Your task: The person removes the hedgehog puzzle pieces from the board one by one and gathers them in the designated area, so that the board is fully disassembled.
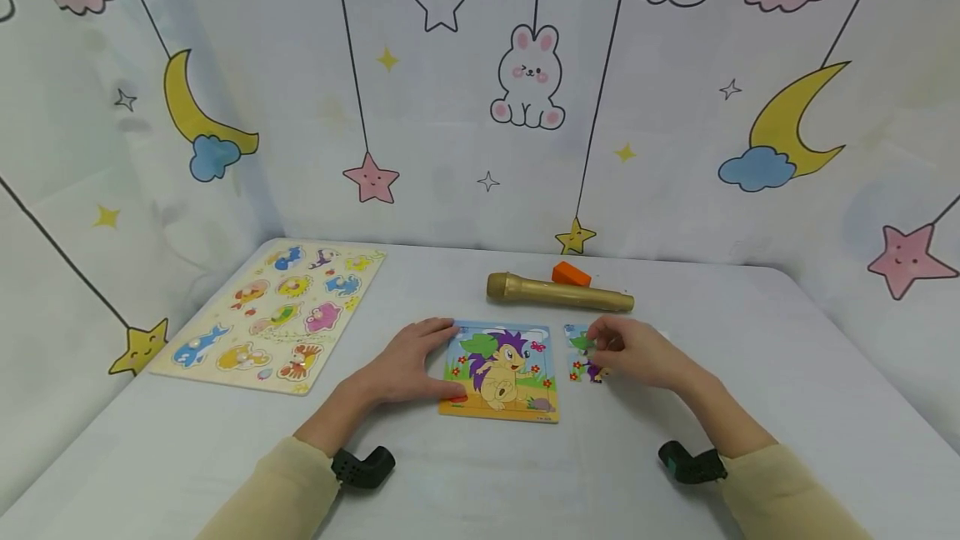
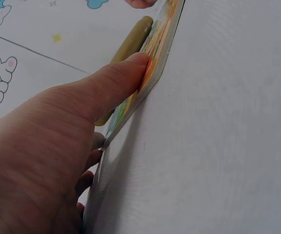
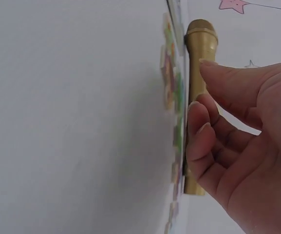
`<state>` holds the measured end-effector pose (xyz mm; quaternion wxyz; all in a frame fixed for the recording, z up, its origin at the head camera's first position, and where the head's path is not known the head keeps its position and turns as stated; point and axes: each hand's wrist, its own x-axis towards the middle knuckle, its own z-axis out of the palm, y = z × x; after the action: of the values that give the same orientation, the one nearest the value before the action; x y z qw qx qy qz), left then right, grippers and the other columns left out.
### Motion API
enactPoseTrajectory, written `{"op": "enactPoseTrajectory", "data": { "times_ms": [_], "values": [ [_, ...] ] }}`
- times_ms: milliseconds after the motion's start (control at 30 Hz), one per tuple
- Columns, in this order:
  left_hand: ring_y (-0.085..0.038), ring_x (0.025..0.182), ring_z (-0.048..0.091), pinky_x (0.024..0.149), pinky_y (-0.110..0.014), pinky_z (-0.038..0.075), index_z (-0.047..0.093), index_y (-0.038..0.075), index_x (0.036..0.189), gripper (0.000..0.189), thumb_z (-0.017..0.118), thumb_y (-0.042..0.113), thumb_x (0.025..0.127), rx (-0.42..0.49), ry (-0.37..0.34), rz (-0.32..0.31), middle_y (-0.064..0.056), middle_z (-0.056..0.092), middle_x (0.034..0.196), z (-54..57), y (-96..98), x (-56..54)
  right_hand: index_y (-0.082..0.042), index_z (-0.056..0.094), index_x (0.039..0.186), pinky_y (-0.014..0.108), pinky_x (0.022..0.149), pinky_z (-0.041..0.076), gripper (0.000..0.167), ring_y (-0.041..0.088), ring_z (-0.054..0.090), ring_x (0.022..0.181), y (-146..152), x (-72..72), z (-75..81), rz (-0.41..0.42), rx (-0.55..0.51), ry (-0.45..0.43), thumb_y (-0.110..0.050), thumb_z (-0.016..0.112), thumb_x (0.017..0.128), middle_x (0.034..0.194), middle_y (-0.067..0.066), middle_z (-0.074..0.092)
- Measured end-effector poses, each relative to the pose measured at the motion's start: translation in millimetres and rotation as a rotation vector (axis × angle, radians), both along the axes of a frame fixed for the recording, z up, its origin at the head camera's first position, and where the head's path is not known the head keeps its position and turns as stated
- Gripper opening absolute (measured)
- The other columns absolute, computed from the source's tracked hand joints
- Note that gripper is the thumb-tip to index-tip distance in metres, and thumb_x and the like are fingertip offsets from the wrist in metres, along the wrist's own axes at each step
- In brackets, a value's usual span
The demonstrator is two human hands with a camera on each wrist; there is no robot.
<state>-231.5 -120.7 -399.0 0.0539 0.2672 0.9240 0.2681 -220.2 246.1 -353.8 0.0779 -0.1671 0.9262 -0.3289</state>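
Observation:
A hedgehog picture puzzle (image 1: 504, 369) in a thin square board lies on the table in front of me. My left hand (image 1: 408, 363) rests at its left side, thumb laid on the lower left corner and fingertips at the upper left corner. In the left wrist view the straight thumb presses on the face of the puzzle board (image 2: 156, 63). Right of the board lie loose puzzle pieces (image 1: 576, 338), partly covered by my right hand (image 1: 637, 350). In the right wrist view its thumb and loosely bent fingers stand apart with nothing between them, beside the puzzle pieces (image 3: 168, 78).
Behind the puzzle lies a gold toy microphone (image 1: 558, 292), with an orange block (image 1: 572, 274) just beyond it. A large animal puzzle board (image 1: 273, 315) lies at the back left of the white table (image 1: 480, 482). A patterned cloth (image 1: 450, 107) hangs behind.

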Motion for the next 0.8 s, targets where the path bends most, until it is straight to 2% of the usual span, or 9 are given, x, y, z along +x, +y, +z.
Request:
{"op": "enactPoseTrajectory", "data": {
  "times_ms": [300, 533, 667, 800],
  "values": [
    [-0.033, 0.148, 0.026, 0.118, -0.055, 0.024, 0.045, 0.012, 0.154, 0.093, 0.076, 0.058, 0.079, 0.0, -0.001, 0.004, -0.007, 0.034, 0.161, 0.9, 0.6, 0.5, -0.002, 0.064, 0.114, 0.03, 0.072, 0.056, 0.026, 0.021, 0.063, 0.087, -30.7, -3.9, 8.3, 0.032, -0.087, -0.004, -0.015, 0.074, 0.093, 0.099, 0.004, 0.063],
    [-0.033, 0.148, 0.025, 0.118, -0.055, 0.024, 0.044, 0.012, 0.154, 0.094, 0.076, 0.059, 0.079, 0.004, -0.004, 0.003, -0.006, 0.034, 0.161, 1.2, 0.3, 0.4, -0.001, 0.064, 0.118, 0.032, 0.073, 0.056, 0.031, 0.022, 0.062, 0.087, -63.4, -5.1, 9.0, 0.105, -0.131, -0.038, -0.014, 0.075, 0.093, 0.101, 0.004, 0.064],
    [-0.033, 0.148, 0.025, 0.118, -0.055, 0.024, 0.044, 0.013, 0.154, 0.094, 0.076, 0.059, 0.079, 0.007, -0.005, 0.003, -0.006, 0.034, 0.161, 1.3, 0.1, 0.2, -0.002, 0.064, 0.119, 0.032, 0.073, 0.056, 0.032, 0.022, 0.062, 0.087, -78.9, -6.1, 6.8, 0.133, -0.134, -0.051, -0.015, 0.076, 0.092, 0.104, 0.007, 0.065],
    [-0.033, 0.148, 0.025, 0.118, -0.055, 0.024, 0.044, 0.013, 0.154, 0.093, 0.076, 0.059, 0.079, 0.009, -0.008, 0.0, -0.005, 0.033, 0.161, 0.9, -0.4, 0.0, -0.006, 0.064, 0.12, 0.031, 0.079, 0.056, 0.033, 0.019, 0.061, 0.089, -90.2, -7.1, 1.0, 0.151, -0.096, -0.069, -0.016, 0.076, 0.091, 0.105, 0.004, 0.064]
  ]
}}
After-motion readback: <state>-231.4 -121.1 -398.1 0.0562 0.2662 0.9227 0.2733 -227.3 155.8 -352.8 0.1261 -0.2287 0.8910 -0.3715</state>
